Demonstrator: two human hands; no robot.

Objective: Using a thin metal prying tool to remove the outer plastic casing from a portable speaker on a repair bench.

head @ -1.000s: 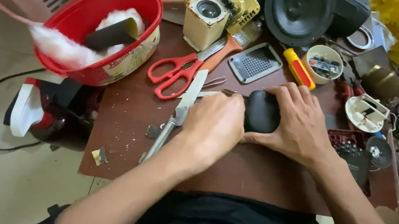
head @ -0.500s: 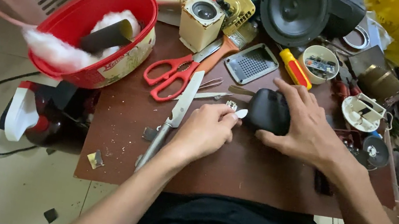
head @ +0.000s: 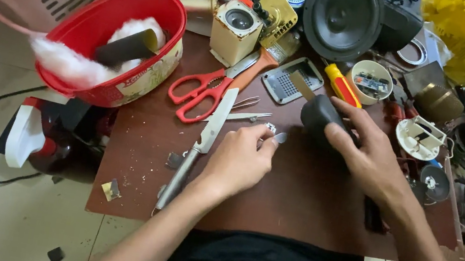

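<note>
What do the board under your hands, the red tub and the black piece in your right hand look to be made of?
The board looks like laminated wood or hardboard: flat, reddish brown, dull sheen, scuffed and crumb-strewn. The red tub looks like glossy moulded plastic, with a smooth, shiny rim. The black piece under the right hand looks like matt plastic or rubber; which, I cannot tell.

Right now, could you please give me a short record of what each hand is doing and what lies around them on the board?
left hand: fingers pinch a small silvery piece
right hand: grips a black rounded object
surface: brown board
left of hands: serrated knife, red scissors, tweezers
behind: yellow-handled screwdriver, metal grille, large speaker
far left: red bowl holding white stuffing
</note>
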